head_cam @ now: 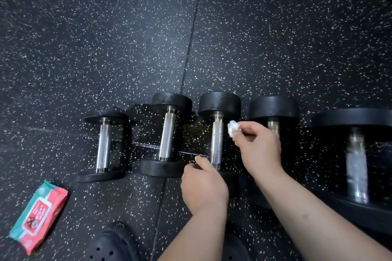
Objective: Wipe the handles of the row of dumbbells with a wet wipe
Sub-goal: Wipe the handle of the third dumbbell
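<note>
Five dumbbells lie in one row across the lower middle of the frame on the speckled black rubber floor (84,48). All lie flat with their long axes running from the bottom of the frame toward the top, and their metal handles are parallel to each other.

From left to right they are the first dumbbell (104,146), second dumbbell (167,137), third dumbbell (217,140), fourth dumbbell (273,110) and fifth dumbbell (356,167). The fifth is the largest and is cut off by the right edge.

There is one wet wipe (233,128), a crumpled white wad. It sits just right of the upper part of the third dumbbell's handle, close to it, though contact is hard to judge. The right hand (258,146) has its grip pinched on the wipe, with finger and thumb tips closed on it. This hand and forearm cover most of the fourth dumbbell's handle and its near head.

The left hand (204,186) lies over the near head of the third dumbbell and hides it. Its grip is curled down over that end, with one finger against the bottom of the handle.

One red and teal wipe pack (39,216) lies flat at lower left, well apart from the row, and its label is too blurred to read. A black perforated shoe (112,243) shows at the bottom edge, partly behind the left forearm
</note>
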Demonstrator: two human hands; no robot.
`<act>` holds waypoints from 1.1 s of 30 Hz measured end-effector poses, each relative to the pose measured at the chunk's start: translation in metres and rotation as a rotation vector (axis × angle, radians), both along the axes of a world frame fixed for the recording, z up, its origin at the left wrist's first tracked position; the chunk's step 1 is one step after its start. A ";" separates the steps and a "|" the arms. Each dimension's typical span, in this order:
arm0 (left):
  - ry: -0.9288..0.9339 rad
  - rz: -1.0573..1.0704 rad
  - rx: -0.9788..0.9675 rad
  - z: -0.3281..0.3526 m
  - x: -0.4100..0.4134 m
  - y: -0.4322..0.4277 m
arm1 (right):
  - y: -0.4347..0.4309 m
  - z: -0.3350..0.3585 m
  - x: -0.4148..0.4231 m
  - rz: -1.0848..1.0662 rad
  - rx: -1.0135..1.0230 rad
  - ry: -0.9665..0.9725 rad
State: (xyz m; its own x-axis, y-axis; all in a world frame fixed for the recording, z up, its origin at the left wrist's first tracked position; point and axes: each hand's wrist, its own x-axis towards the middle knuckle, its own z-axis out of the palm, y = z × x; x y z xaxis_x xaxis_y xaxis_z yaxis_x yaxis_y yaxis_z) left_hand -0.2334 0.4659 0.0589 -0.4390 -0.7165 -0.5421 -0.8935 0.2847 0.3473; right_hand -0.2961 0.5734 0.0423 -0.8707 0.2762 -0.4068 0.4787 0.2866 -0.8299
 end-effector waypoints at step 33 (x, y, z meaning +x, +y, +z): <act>-0.341 -0.480 0.007 0.017 0.015 0.007 | -0.038 0.003 -0.015 -0.068 0.147 0.125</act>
State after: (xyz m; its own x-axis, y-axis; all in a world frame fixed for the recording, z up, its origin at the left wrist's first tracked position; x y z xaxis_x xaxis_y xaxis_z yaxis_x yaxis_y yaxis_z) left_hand -0.2181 0.4733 0.0760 -0.5136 -0.4768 -0.7134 -0.7268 0.6837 0.0662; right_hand -0.3111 0.5352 0.0453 -0.8893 0.3844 -0.2479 0.3971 0.3799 -0.8354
